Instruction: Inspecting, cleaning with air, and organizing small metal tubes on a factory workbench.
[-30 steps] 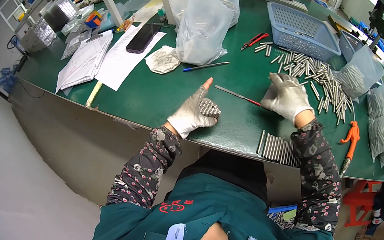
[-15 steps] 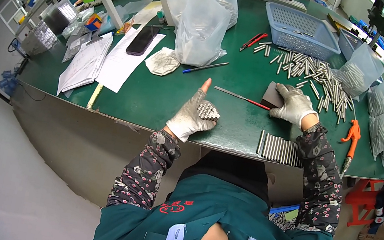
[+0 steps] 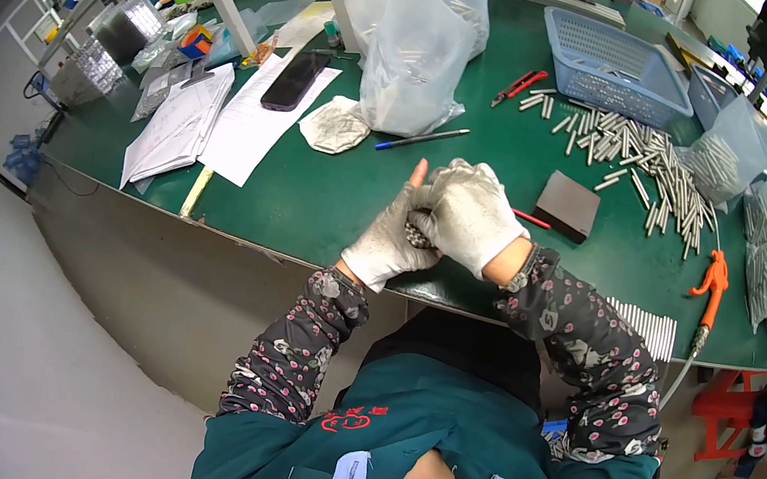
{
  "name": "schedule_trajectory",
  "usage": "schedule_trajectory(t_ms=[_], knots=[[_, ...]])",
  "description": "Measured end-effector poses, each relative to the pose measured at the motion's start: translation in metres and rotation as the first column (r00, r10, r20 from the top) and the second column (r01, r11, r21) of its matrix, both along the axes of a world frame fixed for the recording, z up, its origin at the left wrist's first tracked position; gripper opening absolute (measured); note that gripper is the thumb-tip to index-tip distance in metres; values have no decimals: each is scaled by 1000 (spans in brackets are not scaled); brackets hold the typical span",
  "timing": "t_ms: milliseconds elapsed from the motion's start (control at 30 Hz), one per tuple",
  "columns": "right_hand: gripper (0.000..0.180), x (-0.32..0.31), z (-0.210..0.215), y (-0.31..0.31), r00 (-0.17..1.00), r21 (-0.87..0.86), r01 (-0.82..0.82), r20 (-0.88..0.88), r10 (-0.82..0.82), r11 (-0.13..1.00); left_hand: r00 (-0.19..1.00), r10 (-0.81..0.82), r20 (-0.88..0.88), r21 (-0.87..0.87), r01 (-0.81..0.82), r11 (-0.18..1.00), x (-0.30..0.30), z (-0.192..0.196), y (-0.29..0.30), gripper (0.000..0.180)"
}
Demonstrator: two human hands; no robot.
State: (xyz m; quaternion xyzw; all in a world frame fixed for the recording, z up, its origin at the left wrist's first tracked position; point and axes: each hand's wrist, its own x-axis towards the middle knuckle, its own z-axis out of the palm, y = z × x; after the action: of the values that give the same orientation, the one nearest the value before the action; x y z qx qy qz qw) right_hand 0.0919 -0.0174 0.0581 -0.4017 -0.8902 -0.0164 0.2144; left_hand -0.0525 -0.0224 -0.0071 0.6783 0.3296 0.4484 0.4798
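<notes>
Both my hands wear white work gloves and meet just above the front edge of the green table [image 3: 309,202]. My left hand [image 3: 380,247] is cupped with its index finger pointing up, and a small bundle of metal rods [image 3: 416,237] lies in its palm. My right hand [image 3: 471,214] is folded over that palm and closes on the same bundle. Most of the bundle is hidden between the gloves. A dark grey block [image 3: 568,206] lies on the table just right of my right hand, with a red pen [image 3: 533,220] partly hidden behind the wrist.
A loose pile of metal rods [image 3: 641,156] spreads at the right, below a blue basket [image 3: 616,60]. A neat row of rods [image 3: 644,330] and an orange tool [image 3: 713,279] lie by the front right edge. Clear plastic bags [image 3: 416,42], a blue pen [image 3: 420,139], a phone [image 3: 296,80] and papers [image 3: 178,122] lie to the left.
My right hand left the dark block, swung left and came down onto my left palm. The left hand turned its palm toward it. The block stays on the table.
</notes>
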Motion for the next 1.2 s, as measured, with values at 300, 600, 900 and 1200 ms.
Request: schedule_trajectory(t_ms=[300,600,900,1200], knots=[[14,-9,4,-2,924,156,-35,381,-27,987,962,152,-227,229,-100,968,2,-10,-6,114],[20,4,24,-11,919,325,-157,394,17,933,982,80,-169,115,-61,991,1,6,-15,108],[22,12,34,-4,973,26,-66,225,58,997,984,-64,-165,-230,25,973,6,14,-17,59],[10,101,61,90,897,105,299,-369,-242,948,992,-72,-102,-280,41,959,-4,22,-19,85]])
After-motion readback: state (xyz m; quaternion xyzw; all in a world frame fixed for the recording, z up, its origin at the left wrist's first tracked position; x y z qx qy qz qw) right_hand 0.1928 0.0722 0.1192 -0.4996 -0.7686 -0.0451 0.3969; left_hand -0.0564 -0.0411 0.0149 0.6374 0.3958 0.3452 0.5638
